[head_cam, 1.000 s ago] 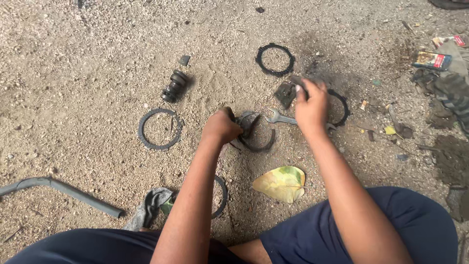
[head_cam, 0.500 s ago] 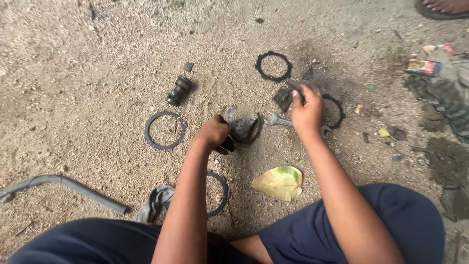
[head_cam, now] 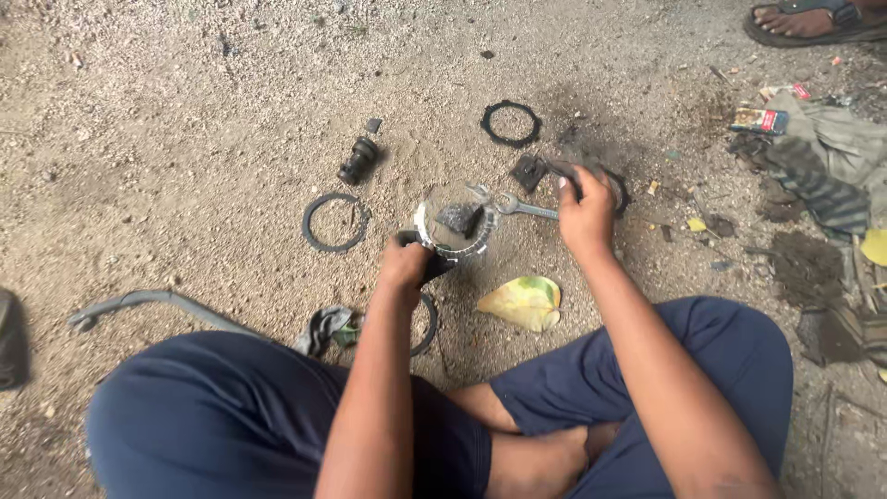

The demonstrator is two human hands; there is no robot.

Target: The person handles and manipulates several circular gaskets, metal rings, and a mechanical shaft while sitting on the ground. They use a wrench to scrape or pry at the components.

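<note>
My left hand point(head_cam: 413, 265) grips the near edge of a round toothed metal part point(head_cam: 455, 229) and holds it tilted up off the sandy ground. My right hand point(head_cam: 584, 211) is closed around a dark, greasy tool or part point(head_cam: 559, 167) just right of it. A silver wrench point(head_cam: 514, 204) lies on the ground between the two hands. A dark ring point(head_cam: 334, 222) lies left of my left hand, another ring point(head_cam: 510, 123) lies farther away, and a third ring point(head_cam: 428, 323) sits partly under my left forearm.
A small black cylindrical part point(head_cam: 358, 160) lies at upper left. A yellow-green leaf point(head_cam: 524, 301) lies near my knee, a bent grey bar point(head_cam: 148, 303) at left, a grey rag point(head_cam: 323, 328) by my leg. Dirty cloths point(head_cam: 827, 162) and another person's sandalled foot point(head_cam: 804, 20) are at right.
My left hand has drawn back toward me and tipped the toothed round part up off the ground. My right hand has stayed closed on the dark piece near the wrench.
</note>
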